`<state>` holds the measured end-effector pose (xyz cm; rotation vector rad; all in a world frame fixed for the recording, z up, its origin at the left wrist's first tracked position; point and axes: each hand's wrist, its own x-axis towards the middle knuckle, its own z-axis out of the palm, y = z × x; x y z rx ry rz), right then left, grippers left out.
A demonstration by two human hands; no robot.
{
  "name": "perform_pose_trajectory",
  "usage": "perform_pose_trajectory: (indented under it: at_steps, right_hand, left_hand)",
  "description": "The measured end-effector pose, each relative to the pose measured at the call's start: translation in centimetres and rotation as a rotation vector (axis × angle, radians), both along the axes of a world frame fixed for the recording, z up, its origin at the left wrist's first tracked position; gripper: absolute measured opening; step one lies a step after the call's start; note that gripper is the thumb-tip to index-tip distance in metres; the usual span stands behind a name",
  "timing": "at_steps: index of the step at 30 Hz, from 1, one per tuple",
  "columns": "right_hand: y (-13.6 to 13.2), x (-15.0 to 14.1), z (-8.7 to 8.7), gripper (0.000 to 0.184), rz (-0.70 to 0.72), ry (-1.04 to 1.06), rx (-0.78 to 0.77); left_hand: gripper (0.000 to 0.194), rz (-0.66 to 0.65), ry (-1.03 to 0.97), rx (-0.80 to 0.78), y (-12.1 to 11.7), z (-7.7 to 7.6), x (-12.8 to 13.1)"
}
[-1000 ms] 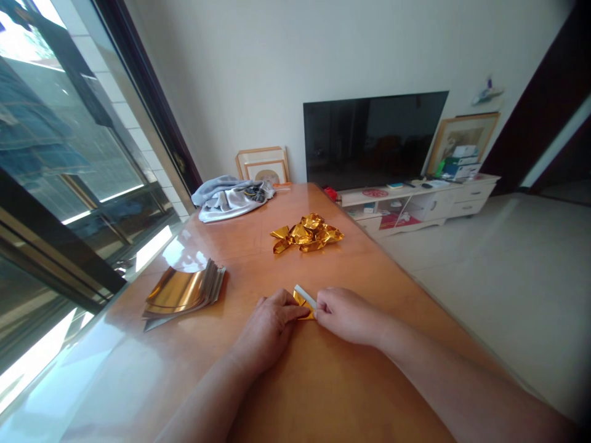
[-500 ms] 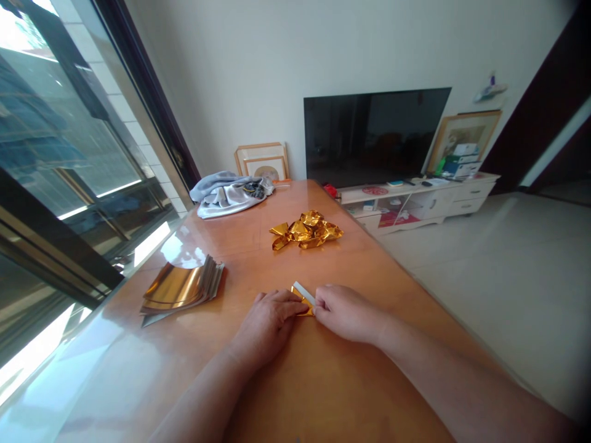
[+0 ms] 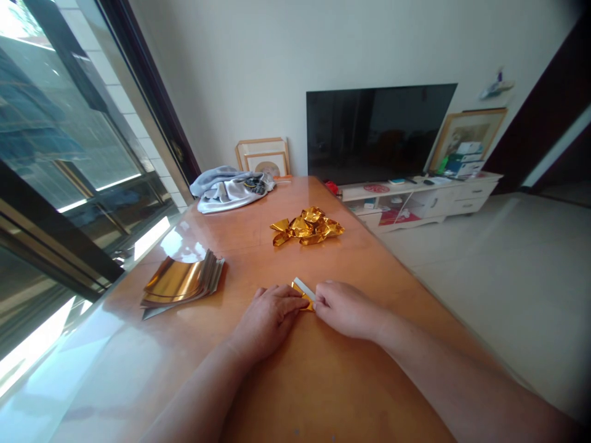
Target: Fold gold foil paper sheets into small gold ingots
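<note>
A small sheet of gold foil paper (image 3: 303, 287), partly folded with a pale strip of its back showing, lies on the wooden table (image 3: 295, 394) between my hands. My left hand (image 3: 272, 317) holds its left side, fingers together and pressing down on it. Curled into a loose fist, my right hand (image 3: 346, 311) pinches the right side of the paper. The fingers cover much of the sheet. Farther back sit several folded gold foil pieces (image 3: 307, 227) in a heap. To the left is a curved stack of gold foil sheets (image 3: 178, 280).
Grey cloth (image 3: 235, 187) lies bunched at the table's far end. Beyond it, framed pictures (image 3: 263, 154) lean on the wall. A television (image 3: 378, 132) stands above a white cabinet (image 3: 466, 194) on the right. Glass sliding doors (image 3: 92, 141) run along the left.
The view has shifted slightly, so the things on the table appear a little higher. My hands keep nearly the same hold on the gold foil paper.
</note>
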<state>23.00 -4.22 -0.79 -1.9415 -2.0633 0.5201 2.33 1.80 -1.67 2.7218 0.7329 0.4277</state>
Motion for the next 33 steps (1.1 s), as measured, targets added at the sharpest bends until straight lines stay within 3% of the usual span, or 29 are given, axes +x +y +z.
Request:
perform_pose_trajectory:
  at_steps: [12, 20, 23, 27, 33]
  right_hand:
    - [-0.2, -0.2, 0.1, 0.017, -0.003, -0.002, 0.009]
    - [-0.8, 0.5, 0.0, 0.006, 0.048, 0.083, 0.055]
    - [-1.3, 0.3, 0.0, 0.01, 0.126, -0.001, 0.124]
    - [-2.0, -0.7, -0.1, 0.03, 0.197, -0.25, 0.217]
    - [-2.2, -2.0, -0.1, 0.034, 0.269, -0.402, 0.245]
  left_hand:
    - [0.034, 0.011, 0.02, 0.019, -0.1, 0.1, 0.3]
    - [0.038, 0.027, 0.003, -0.028, 0.4, -0.7, 0.1]
    - [0.04, 0.029, 0.003, -0.05, 0.6, -0.7, 0.0]
    - [0.044, 0.02, -0.006, -0.08, 0.7, -0.6, -0.2]
    - [0.042, 0.039, -0.014, -0.1, 0.7, -0.8, -0.3]
